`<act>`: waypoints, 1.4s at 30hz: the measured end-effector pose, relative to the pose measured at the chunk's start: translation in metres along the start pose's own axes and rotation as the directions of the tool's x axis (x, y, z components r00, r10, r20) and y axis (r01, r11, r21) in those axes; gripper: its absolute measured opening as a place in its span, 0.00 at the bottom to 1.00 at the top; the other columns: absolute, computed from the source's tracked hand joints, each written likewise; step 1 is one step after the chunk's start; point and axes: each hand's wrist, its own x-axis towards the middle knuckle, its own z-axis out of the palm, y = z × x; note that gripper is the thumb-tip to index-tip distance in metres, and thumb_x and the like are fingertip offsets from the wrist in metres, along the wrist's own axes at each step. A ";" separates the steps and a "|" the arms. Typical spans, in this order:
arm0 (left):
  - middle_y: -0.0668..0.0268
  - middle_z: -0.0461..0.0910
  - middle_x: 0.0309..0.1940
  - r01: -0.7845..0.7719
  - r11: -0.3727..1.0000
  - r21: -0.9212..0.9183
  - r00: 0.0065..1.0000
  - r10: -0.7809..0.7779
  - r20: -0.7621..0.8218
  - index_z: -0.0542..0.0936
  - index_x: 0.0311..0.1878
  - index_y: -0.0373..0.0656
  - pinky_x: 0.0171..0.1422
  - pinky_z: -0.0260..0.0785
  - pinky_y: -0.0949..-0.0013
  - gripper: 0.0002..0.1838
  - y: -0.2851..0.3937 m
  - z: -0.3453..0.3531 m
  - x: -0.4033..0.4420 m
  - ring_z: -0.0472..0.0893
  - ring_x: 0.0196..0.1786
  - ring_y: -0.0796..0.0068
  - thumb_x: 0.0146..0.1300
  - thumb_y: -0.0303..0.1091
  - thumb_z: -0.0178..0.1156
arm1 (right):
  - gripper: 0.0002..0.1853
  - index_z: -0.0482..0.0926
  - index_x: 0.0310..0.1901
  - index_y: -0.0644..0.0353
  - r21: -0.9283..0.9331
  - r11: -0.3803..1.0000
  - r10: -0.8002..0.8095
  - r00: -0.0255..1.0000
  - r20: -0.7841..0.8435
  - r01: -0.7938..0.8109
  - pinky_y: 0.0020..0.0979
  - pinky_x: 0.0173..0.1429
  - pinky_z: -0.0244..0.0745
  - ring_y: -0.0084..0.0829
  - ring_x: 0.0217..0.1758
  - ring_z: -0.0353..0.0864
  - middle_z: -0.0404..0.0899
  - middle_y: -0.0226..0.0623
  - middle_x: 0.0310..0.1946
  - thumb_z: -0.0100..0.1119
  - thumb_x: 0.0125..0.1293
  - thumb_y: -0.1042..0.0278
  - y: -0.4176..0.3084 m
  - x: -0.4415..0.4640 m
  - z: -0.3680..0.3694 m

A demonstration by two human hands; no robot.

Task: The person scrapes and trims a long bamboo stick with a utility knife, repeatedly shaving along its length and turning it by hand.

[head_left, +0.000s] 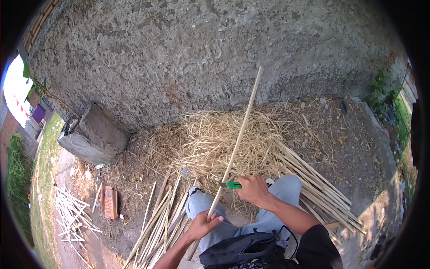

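Observation:
A long, pale bamboo strip slants up from my lap toward the wall. My left hand is wrapped round its lower part, near my left knee. In my right hand is a green utility knife, gripped by its handle. The knife's dark blade lies at the strip's edge, a little above my left hand; whether it cuts into the strip I cannot tell. Beyond my knees a heap of thin shavings covers the ground.
Long strips lie at my right and more at my left. A pile of pale thin sticks and a reddish brick are farther left. A concrete block stands by the rough wall. A black bag rests on my lap.

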 end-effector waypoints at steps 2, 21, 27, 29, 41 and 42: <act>0.80 0.64 0.20 0.022 0.997 -0.075 0.997 -0.016 0.073 0.73 0.29 0.42 0.28 0.55 0.75 0.18 0.010 0.003 0.008 0.61 0.26 0.87 0.69 0.43 0.65 | 0.05 0.81 0.30 0.60 -0.129 0.991 -0.006 0.990 0.140 0.025 0.50 0.30 0.79 0.51 0.22 0.84 0.80 0.50 0.18 0.58 0.56 0.70 -0.004 0.000 -0.002; 0.78 0.66 0.19 -0.021 0.975 -0.223 0.987 0.055 0.149 0.64 0.31 0.50 0.20 0.51 0.78 0.16 0.022 0.011 0.022 0.63 0.18 0.90 0.65 0.22 0.62 | 0.07 0.83 0.37 0.58 -0.210 0.975 0.111 0.980 0.166 -0.074 0.50 0.36 0.78 0.52 0.29 0.85 0.82 0.49 0.23 0.57 0.58 0.70 -0.014 -0.011 -0.019; 0.78 0.65 0.22 0.008 0.990 -0.143 0.992 0.010 0.123 0.68 0.32 0.45 0.28 0.56 0.74 0.11 0.047 0.010 0.020 0.64 0.26 0.87 0.61 0.25 0.62 | 0.07 0.82 0.36 0.63 -0.293 0.954 0.088 0.993 0.079 -0.061 0.46 0.33 0.79 0.46 0.26 0.86 0.83 0.47 0.22 0.56 0.59 0.72 -0.004 -0.008 0.002; 0.77 0.65 0.22 -0.047 0.997 -0.068 0.995 0.053 0.089 0.68 0.33 0.44 0.28 0.57 0.73 0.11 0.047 0.012 0.019 0.64 0.27 0.86 0.60 0.25 0.62 | 0.08 0.82 0.37 0.65 -0.319 0.948 0.035 0.998 0.056 -0.016 0.45 0.30 0.79 0.45 0.24 0.85 0.83 0.47 0.21 0.56 0.60 0.72 0.008 -0.006 0.011; 0.67 0.69 0.20 -0.116 0.971 0.211 0.993 0.116 0.013 0.69 0.33 0.38 0.30 0.63 0.68 0.08 0.061 -0.015 0.019 0.69 0.25 0.77 0.54 0.26 0.59 | 0.10 0.83 0.38 0.68 -0.329 0.944 -0.070 0.990 -0.124 0.025 0.43 0.26 0.78 0.45 0.22 0.85 0.83 0.48 0.20 0.54 0.60 0.75 0.011 0.033 0.038; 0.69 0.68 0.22 -0.103 0.968 0.227 0.994 0.106 0.000 0.69 0.34 0.39 0.31 0.63 0.70 0.08 0.062 -0.016 0.018 0.68 0.26 0.79 0.55 0.26 0.60 | 0.09 0.83 0.38 0.68 -0.321 0.947 -0.051 0.991 -0.122 0.009 0.44 0.27 0.79 0.46 0.23 0.86 0.83 0.48 0.20 0.54 0.60 0.76 0.007 0.035 0.038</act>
